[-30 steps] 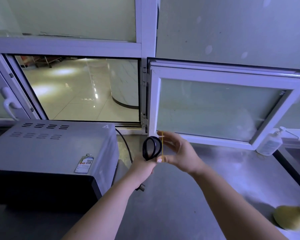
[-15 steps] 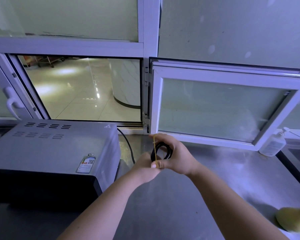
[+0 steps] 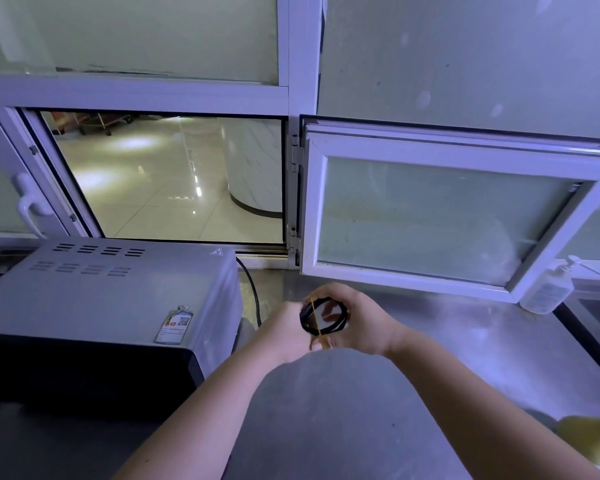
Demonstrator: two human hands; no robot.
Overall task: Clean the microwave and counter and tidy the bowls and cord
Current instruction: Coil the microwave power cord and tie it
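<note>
Currently cord-tidying: left hand (image 3: 280, 330) grips the coiled cord (image 3: 342, 322), right hand (image 3: 365, 323) pinches a stretched rubber band (image 3: 313, 312) across it; next likely needs another snug loop.

At frame centre, the left hand (image 3: 284, 332) and right hand (image 3: 364, 323) both grip a coiled black cord (image 3: 342, 322), with a yellow band (image 3: 313, 315) stretched across it. The microwave (image 3: 101, 296) sits at left on the steel counter (image 3: 430, 341).

Frosted windows (image 3: 465, 57) (1 sash (image 3: 444, 216) ajar)
</note>
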